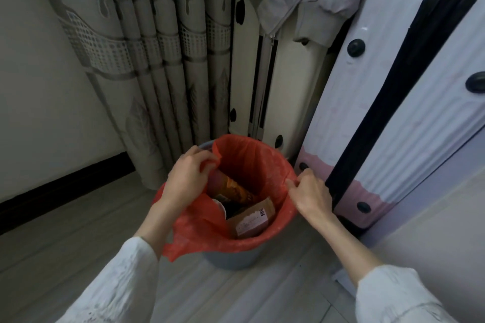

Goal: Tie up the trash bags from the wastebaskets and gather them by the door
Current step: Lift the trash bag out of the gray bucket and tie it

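Thin red plastic trash bag (pixel 252 165) lines the grey round wastebasket (pixel 231 259) directly below me, on the floor. Left hand (pixel 187 178) pinches the far-left rim, right hand (pixel 311 193) pinches the right rim. Opposite sides, both equally near; I reckon next pull is straight up.

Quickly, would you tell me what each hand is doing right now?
Left hand: closed on the red trash bag edge.
Right hand: pinching the bag's rim.

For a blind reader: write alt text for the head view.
Two hands pinch opposite edges of a red trash bag lining a grey wastebasket: left hand, right hand. Inside lies a cardboard parcel; a curtain and white suitcase stand behind.
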Motion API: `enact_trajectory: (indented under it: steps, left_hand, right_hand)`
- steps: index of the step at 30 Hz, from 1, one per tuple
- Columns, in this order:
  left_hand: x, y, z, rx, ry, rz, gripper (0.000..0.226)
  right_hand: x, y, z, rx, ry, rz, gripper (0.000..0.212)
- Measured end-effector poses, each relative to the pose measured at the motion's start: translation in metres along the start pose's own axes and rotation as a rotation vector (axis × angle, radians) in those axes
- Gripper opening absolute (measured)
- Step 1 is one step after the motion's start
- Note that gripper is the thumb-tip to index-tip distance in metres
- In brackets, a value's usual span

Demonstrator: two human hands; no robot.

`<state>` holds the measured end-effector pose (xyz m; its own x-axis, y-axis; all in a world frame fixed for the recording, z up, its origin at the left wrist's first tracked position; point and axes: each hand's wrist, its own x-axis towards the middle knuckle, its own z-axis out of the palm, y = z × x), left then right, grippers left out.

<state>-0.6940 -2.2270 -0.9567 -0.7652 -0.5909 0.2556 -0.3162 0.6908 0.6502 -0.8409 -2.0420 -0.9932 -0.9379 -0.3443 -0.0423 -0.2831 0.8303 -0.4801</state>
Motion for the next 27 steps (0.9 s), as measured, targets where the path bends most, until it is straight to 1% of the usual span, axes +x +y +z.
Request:
enact_trajectory:
  steps: [3,5,6,8,9,10,12,14,16,18,21,22,24,26,27]
  left_hand:
    - [0.000,-0.002,0.001,0.034,-0.093,0.023,0.020]
    - [-0.002,-0.006,0.000,0.043,-0.124,0.014,0.022]
    - [-0.003,-0.007,-0.001,0.030,-0.129,-0.001,0.023]
    - [-0.006,-0.008,-0.003,0.006,-0.121,-0.034,0.025]
    - [-0.007,-0.008,-0.004,-0.001,-0.114,-0.044,0.027]
    - [-0.008,-0.009,-0.004,-0.005,-0.106,-0.052,0.028]
    - [-0.008,-0.010,-0.005,-0.006,-0.091,-0.066,0.032]
    - [-0.008,-0.013,-0.007,-0.015,-0.076,-0.100,0.037]
    - [-0.008,-0.014,-0.007,-0.026,-0.073,-0.142,0.042]
    - [-0.008,-0.012,-0.005,0.006,-0.111,-0.206,0.041]
    - [-0.010,-0.008,-0.001,0.166,-0.225,-0.236,0.035]
    - [-0.010,-0.008,0.000,0.218,-0.246,-0.232,0.033]
    - [-0.008,-0.009,0.001,0.266,-0.232,-0.243,0.032]
    - [-0.008,-0.011,0.000,0.236,-0.179,-0.237,0.031]
    - [-0.009,-0.011,0.000,0.214,-0.151,-0.216,0.031]
  right_hand:
    - [0.009,0.008,0.002,0.129,-0.011,0.186,0.056]
    - [0.015,0.014,0.004,0.224,-0.121,0.304,0.068]
    - [0.015,0.014,0.003,0.371,-0.223,0.385,0.071]
    - [0.014,0.015,0.004,0.795,-0.446,0.556,0.066]
    - [0.012,0.016,0.002,0.932,-0.502,0.611,0.060]
    - [0.011,0.017,0.001,0.995,-0.523,0.623,0.052]
    - [0.011,0.018,0.000,1.038,-0.490,0.614,0.029]
    - [0.011,0.016,-0.002,1.087,-0.465,0.618,0.018]
    - [0.012,0.013,-0.009,1.151,-0.461,0.613,0.017]
    - [0.012,0.008,-0.015,1.171,-0.469,0.636,0.020]
    - [0.012,-0.001,-0.019,1.204,-0.468,0.682,0.016]
    - [0.012,-0.004,-0.019,1.205,-0.433,0.676,0.014]
    - [0.014,-0.006,-0.014,1.161,-0.290,0.626,0.027]
    - [0.010,-0.007,-0.011,1.114,-0.128,0.566,0.032]
    - [0.008,-0.007,-0.009,1.116,-0.075,0.532,0.031]
